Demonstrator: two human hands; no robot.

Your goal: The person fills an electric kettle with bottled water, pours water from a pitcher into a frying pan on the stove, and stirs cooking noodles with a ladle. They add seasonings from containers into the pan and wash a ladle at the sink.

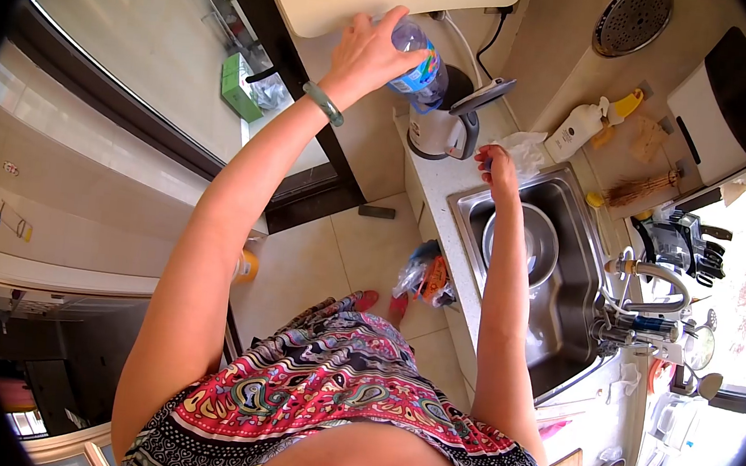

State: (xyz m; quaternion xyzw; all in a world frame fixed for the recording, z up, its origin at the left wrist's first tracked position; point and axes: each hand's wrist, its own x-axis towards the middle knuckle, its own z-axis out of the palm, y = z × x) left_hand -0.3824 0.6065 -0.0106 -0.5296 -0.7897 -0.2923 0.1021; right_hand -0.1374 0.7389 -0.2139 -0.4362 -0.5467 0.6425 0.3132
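Note:
My left hand (368,53), with a bangle at the wrist, is wrapped round a clear plastic bottle (417,71) with a blue label. The bottle tilts down over the open top of a silver and black kettle (432,134), whose lid (485,96) stands raised. The kettle rests on the counter's end. Beside it, above the counter, my right hand (499,167) has its fingers curled together round something small and dark that I cannot make out. Crumpled white paper or plastic (525,151) lies just behind that hand.
A steel sink (561,328) with a metal bowl (541,240) and a faucet (656,278) is right of my right forearm. A white pump bottle (571,133) stands by the wall. Knives (707,256) are farther right. A bag (431,279) hangs below the counter edge.

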